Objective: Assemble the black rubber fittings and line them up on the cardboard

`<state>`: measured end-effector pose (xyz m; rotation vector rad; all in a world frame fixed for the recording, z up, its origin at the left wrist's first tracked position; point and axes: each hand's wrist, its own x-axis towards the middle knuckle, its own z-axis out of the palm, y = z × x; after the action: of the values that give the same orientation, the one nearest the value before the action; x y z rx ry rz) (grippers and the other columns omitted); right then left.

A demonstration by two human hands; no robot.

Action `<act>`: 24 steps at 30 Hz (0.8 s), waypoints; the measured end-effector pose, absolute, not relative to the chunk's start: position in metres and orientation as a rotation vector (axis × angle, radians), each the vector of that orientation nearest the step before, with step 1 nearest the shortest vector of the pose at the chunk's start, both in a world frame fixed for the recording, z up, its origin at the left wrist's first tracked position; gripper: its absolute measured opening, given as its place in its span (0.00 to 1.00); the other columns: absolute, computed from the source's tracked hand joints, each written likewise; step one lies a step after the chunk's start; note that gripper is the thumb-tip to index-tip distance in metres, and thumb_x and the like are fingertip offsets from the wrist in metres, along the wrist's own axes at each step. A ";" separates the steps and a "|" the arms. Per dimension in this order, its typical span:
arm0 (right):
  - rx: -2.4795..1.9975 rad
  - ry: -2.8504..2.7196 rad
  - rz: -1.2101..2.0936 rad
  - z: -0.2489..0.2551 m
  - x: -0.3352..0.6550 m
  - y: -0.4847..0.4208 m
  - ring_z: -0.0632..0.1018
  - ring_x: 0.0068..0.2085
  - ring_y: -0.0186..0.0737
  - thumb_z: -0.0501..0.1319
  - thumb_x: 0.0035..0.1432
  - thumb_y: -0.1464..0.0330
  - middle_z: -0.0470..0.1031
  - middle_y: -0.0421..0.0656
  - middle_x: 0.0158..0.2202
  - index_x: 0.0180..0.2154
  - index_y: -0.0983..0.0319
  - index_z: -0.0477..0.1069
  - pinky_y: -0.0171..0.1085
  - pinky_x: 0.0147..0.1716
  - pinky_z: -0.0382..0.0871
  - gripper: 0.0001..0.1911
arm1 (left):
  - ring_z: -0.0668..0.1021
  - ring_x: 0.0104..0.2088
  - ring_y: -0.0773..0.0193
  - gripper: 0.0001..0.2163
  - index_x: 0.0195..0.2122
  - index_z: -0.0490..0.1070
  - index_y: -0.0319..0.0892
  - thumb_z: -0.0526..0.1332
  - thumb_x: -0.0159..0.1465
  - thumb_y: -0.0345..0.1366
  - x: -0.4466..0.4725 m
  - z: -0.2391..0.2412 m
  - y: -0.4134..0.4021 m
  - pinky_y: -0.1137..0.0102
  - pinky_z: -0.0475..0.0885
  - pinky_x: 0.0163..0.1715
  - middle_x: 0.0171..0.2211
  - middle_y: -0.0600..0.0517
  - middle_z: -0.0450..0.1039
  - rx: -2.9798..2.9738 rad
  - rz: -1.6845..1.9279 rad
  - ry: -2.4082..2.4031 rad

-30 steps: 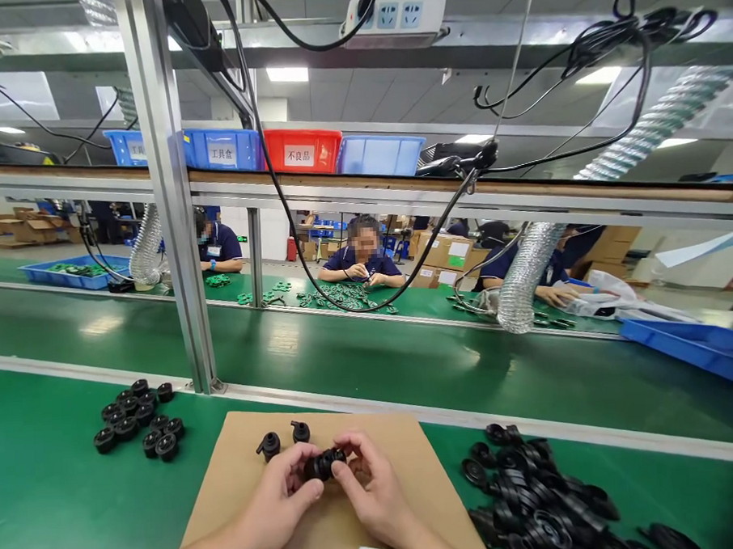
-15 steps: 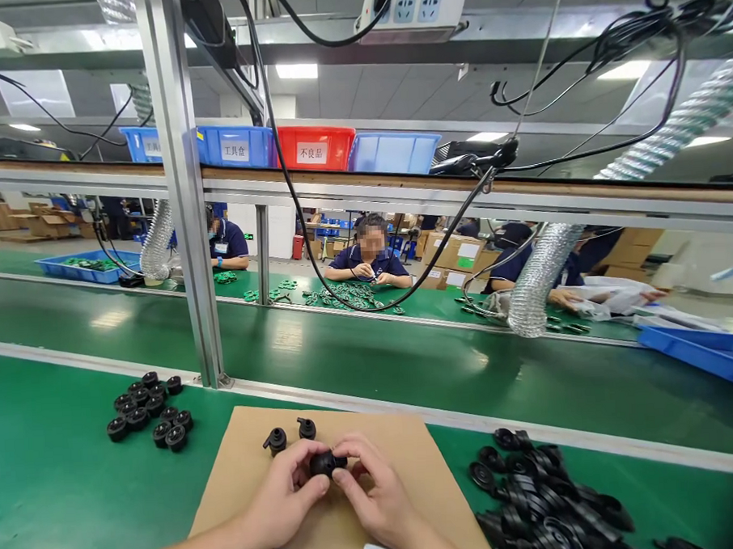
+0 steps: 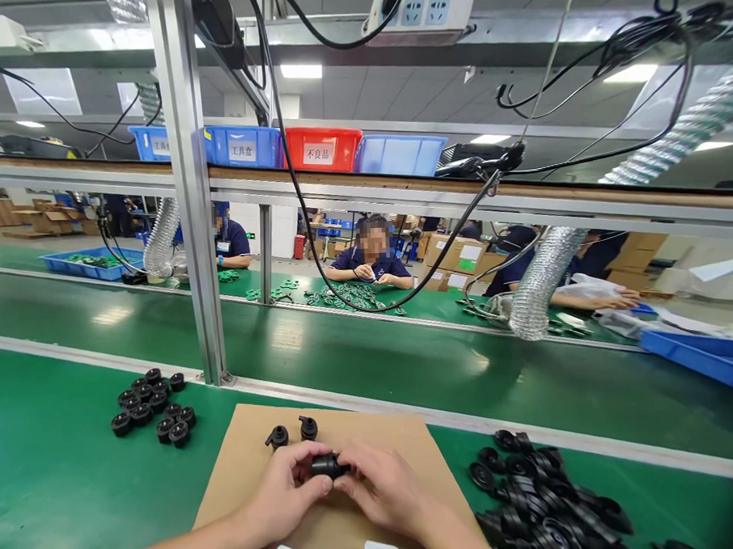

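Observation:
My left hand (image 3: pixel 289 495) and my right hand (image 3: pixel 381 487) meet over a brown cardboard sheet (image 3: pixel 247 462) and pinch one small black plastic part (image 3: pixel 327 466) between their fingertips. Both hands are closed on it. Two more small black parts (image 3: pixel 292 432) stand on the cardboard just beyond my left hand. A cluster of round black parts (image 3: pixel 150 406) lies on the green mat to the left. A larger heap of black parts (image 3: pixel 543 497) lies to the right of the cardboard.
A metal upright post (image 3: pixel 193 193) rises at the mat's far edge, with a green conveyor belt (image 3: pixel 407 370) behind it. Other people sit working across the belt. Coloured bins (image 3: pixel 318 151) sit on an overhead shelf, and cables and a flexible duct (image 3: pixel 540 287) hang down.
The view has shifted slightly. My fingers have closed tighter round the black part, which has turned a little between them; both hands stay over the cardboard.

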<state>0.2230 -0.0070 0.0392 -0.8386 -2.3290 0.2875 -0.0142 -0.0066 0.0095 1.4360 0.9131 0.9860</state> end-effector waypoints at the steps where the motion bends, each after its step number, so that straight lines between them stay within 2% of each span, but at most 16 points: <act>1: -0.843 -2.362 0.274 0.044 0.223 -0.008 0.84 0.38 0.48 0.60 0.76 0.67 0.85 0.45 0.40 0.48 0.56 0.76 0.40 0.35 0.76 0.05 | 0.84 0.51 0.45 0.22 0.55 0.83 0.41 0.74 0.60 0.42 -0.015 0.009 -0.006 0.54 0.78 0.54 0.53 0.40 0.86 1.435 0.983 0.903; 4: -0.835 -2.478 0.228 0.056 0.223 -0.011 0.85 0.46 0.48 0.60 0.76 0.68 0.85 0.47 0.54 0.54 0.53 0.78 0.40 0.42 0.78 0.11 | 0.84 0.54 0.44 0.22 0.55 0.82 0.41 0.76 0.61 0.43 -0.016 0.006 -0.004 0.53 0.78 0.57 0.54 0.40 0.86 1.417 0.990 0.859; 6: -0.828 -2.501 0.228 0.061 0.223 -0.011 0.85 0.49 0.47 0.58 0.77 0.69 0.84 0.45 0.59 0.56 0.50 0.78 0.40 0.46 0.78 0.14 | 0.84 0.55 0.43 0.23 0.55 0.82 0.41 0.76 0.61 0.44 -0.016 0.004 -0.002 0.52 0.79 0.58 0.55 0.39 0.86 1.400 0.994 0.835; 12: -0.830 -2.406 0.392 0.061 0.220 -0.011 0.85 0.43 0.50 0.60 0.72 0.71 0.85 0.49 0.47 0.58 0.56 0.77 0.43 0.43 0.79 0.16 | 0.85 0.53 0.42 0.24 0.55 0.83 0.41 0.77 0.59 0.46 -0.016 0.008 -0.005 0.51 0.78 0.57 0.53 0.40 0.87 1.419 1.008 0.867; 17: -0.995 -2.239 0.661 0.066 0.215 -0.015 0.84 0.51 0.49 0.64 0.68 0.74 0.86 0.43 0.51 0.55 0.53 0.77 0.43 0.53 0.77 0.17 | 0.85 0.54 0.42 0.23 0.54 0.84 0.40 0.75 0.62 0.46 -0.015 0.016 -0.007 0.52 0.78 0.56 0.53 0.39 0.87 1.441 1.024 0.802; 19: -0.951 -2.265 0.610 0.065 0.215 -0.015 0.84 0.49 0.49 0.64 0.69 0.73 0.86 0.45 0.49 0.55 0.54 0.78 0.43 0.51 0.77 0.15 | 0.85 0.53 0.42 0.24 0.54 0.84 0.39 0.77 0.60 0.47 -0.015 0.014 -0.005 0.52 0.78 0.56 0.53 0.38 0.87 1.410 1.043 0.801; 22: -0.835 -2.358 0.434 0.063 0.218 -0.013 0.83 0.42 0.49 0.61 0.73 0.71 0.84 0.48 0.44 0.53 0.56 0.79 0.42 0.41 0.78 0.12 | 0.86 0.49 0.45 0.27 0.53 0.84 0.39 0.79 0.57 0.50 -0.017 0.008 -0.001 0.53 0.80 0.53 0.50 0.38 0.88 1.376 1.036 0.796; 24: -0.773 -2.414 0.334 0.063 0.220 -0.011 0.83 0.43 0.49 0.58 0.76 0.71 0.84 0.50 0.47 0.53 0.56 0.79 0.41 0.40 0.78 0.13 | 0.86 0.47 0.46 0.28 0.53 0.84 0.38 0.79 0.57 0.52 -0.017 0.005 0.001 0.54 0.81 0.51 0.49 0.38 0.88 1.369 1.023 0.786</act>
<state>0.2196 -0.0106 0.0632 -0.7727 -2.4139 0.3337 -0.0172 0.0006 0.0054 1.3687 0.7860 1.0232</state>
